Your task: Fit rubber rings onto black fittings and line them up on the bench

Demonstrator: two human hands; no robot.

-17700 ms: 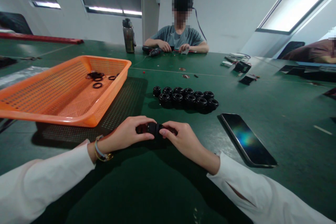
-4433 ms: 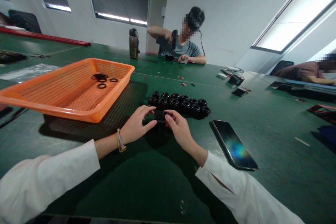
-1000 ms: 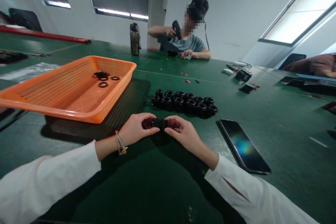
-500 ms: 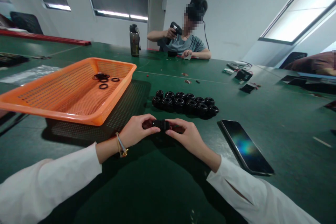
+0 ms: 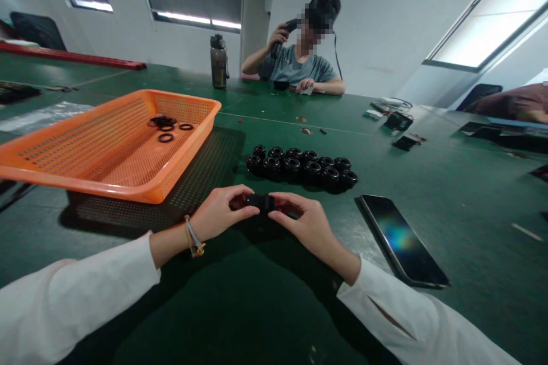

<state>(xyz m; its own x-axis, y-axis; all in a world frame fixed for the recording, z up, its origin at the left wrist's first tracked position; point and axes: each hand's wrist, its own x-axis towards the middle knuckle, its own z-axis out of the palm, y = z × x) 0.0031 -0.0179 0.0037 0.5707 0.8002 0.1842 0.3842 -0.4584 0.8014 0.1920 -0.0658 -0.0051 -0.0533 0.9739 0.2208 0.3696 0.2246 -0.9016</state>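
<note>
While my left hand point(image 5: 218, 212) and right hand point(image 5: 309, 221) pinch the black fitting point(image 5: 260, 202), uneven pressure could make it slip.

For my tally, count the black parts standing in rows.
12: six in the back row, six in the front row, right of the orange basket; none seems fully hidden.
</note>
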